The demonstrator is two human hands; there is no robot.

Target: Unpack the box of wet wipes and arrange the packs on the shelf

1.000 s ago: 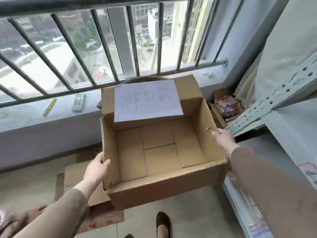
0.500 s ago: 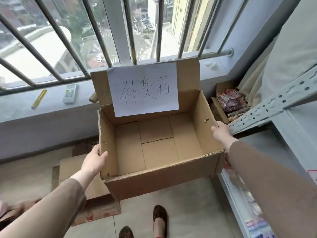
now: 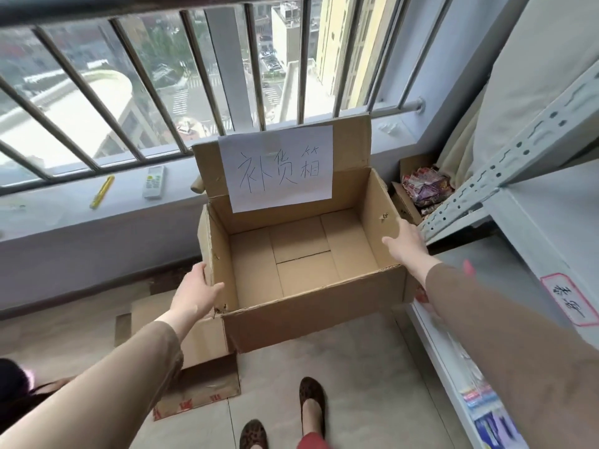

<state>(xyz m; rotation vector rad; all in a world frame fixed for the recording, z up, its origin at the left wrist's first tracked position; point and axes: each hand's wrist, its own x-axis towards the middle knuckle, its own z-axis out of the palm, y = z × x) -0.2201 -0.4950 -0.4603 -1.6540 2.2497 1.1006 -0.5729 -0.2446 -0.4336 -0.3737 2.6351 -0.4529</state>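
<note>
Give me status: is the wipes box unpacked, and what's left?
Done: the cardboard box is empty, bare bottom flaps showing. In hand: the left hand and right hand hold it up by its side walls above the floor. Left: setting the box down. The shelf is mostly out of view, so the packs' arrangement can't be confirmed.

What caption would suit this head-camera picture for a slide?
Both hands, left and right, hold an empty cardboard box beside a metal shelf.

We read 补货箱, handwritten, on the white paper sheet (image 3: 277, 166) stuck to the raised flap of the cardboard box (image 3: 311, 314). The pink-edged label (image 3: 570, 298) on the shelf (image 3: 531, 222) bears handwriting we cannot make out.
</note>
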